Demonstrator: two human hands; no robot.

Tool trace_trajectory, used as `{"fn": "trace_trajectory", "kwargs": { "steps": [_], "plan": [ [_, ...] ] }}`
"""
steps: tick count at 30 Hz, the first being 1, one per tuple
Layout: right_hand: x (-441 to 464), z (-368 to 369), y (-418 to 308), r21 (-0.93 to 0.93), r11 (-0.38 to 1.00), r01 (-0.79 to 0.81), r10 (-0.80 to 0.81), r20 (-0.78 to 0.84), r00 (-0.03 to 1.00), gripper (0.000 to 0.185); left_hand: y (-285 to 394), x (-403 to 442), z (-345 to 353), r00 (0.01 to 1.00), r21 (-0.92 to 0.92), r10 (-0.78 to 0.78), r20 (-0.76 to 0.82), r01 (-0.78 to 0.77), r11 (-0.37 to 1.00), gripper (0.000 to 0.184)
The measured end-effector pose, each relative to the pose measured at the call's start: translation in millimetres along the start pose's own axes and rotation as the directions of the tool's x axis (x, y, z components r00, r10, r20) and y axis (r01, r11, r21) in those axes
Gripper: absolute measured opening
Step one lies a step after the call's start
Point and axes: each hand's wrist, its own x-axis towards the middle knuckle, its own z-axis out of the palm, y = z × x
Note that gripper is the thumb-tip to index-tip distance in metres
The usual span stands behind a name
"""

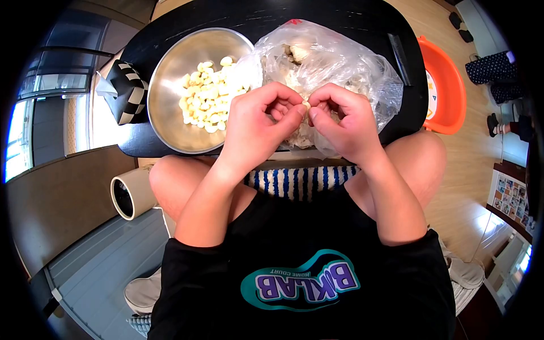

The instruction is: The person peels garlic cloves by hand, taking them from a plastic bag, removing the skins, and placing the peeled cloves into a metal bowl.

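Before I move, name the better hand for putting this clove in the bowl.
Left, probably: the left hand is nearer the bowl; the right hand would have to reach past it.

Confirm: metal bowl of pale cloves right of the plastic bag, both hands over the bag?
No: the head view shows the metal bowl of pale cloves left of the plastic bag. The left hand and right hand are over the bag.

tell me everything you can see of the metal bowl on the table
The bowl is round, wide and silvery, with a smooth, shiny wall and narrow rim. It sits upright on the black table, between the checkered box and the clear plastic bag. Peeled, pale cloves lie inside, mostly centre and right. The left hand hides some rim; whether they touch is unclear.
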Motion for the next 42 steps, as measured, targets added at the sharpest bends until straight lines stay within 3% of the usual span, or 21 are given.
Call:
{"fn": "trace_trajectory", "kwargs": {
  "steps": [14, 16, 22, 42],
  "plan": [
    [0.5, -2.2, -3.7, -0.049, 0.999, 0.009, -0.008, 0.016, 1.000, 0.005, 4.2, -0.9, 1.1, 1.000, -0.032, -0.018, 0.019, 0.019, 0.999, 0.008],
    [0.2, -1.3, 0.5, -0.030, 1.000, -0.005, 0.005, 0.004, 1.000, 0.005, 4.7, -1.6, 0.4, 0.996, -0.062, -0.077, 0.036, 0.079, 0.995, 0.008],
    [-0.7, -0.4, 0.7, 0.029, 0.999, -0.022, 0.022, 0.008, 1.000, 0.005, 0.3, -0.5, 2.1, 1.000, -0.050, 0.007, -0.012, -0.008, 0.999, 0.006],
    [-0.3, -0.4, -0.9, 0.030, 0.999, -0.023, 0.023, 0.000, 1.000, 0.005, -0.7, -0.2, 1.4, 1.000, -0.086, -0.012, 0.002, 0.012, 0.996, 0.006]
  ]
}}
